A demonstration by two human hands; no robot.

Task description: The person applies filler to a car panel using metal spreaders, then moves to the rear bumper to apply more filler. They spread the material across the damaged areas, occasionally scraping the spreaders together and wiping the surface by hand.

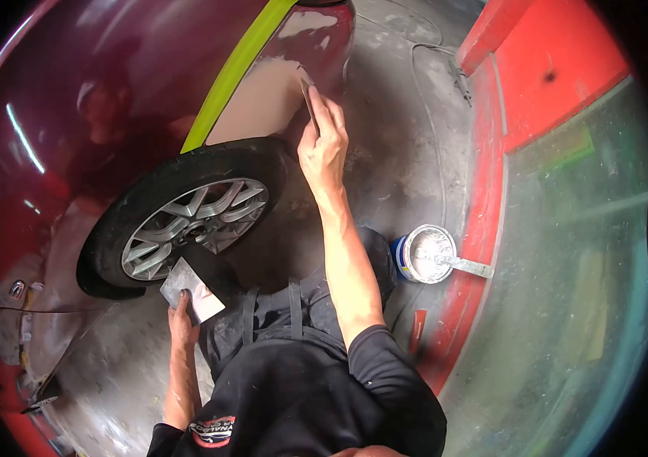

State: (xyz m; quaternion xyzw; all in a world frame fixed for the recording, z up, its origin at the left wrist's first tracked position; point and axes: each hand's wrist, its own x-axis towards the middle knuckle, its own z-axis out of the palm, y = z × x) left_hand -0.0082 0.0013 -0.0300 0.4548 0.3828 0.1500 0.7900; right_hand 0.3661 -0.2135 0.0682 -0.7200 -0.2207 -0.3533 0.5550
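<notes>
My right hand [325, 148] reaches up to the car's panel, its fingers closed around a thin spreader [309, 107]. The spreader's edge is right at the border of a smooth beige filler patch [255, 107] on the maroon bodywork [137, 57]. Yellow-green masking tape [234, 72] runs along the patch's left side. Low in front of the wheel [194, 225], my left hand [181, 318] grips a flat square mixing plate [187, 286] by its lower edge. A pale smear of filler [205, 299] lies on the plate's right side.
An open tin [415, 276] of whitish paste stands to the right of my legs, a flat stick [472, 266] across its rim. A red strip [418, 331] lies below it. A cable [430, 114] trails over the grey floor [389, 145]. Red-framed glass [568, 266] borders the right.
</notes>
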